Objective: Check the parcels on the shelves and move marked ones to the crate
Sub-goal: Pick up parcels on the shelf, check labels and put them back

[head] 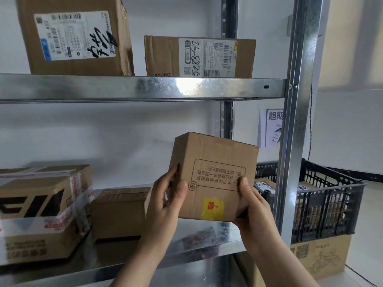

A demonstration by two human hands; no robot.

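I hold a small brown parcel (215, 162) up in front of the lower shelf, tilted, its printed face toward me. A yellow sticker (212, 208) with a red mark sits near its bottom edge. My left hand (165, 201) grips the parcel's left side, thumb on the front. My right hand (251, 204) grips its lower right corner, thumb on the front. The black plastic crate (331, 199) stands to the right behind the shelf post, with parcels inside it.
Two labelled cardboard boxes (76, 36) (199, 56) stand on the upper metal shelf (145, 88). On the lower shelf lie a taped box (41, 210) and a small brown box (120, 210). A steel post (294, 141) separates shelf and crate. The crate rests on a cardboard box (319, 255).
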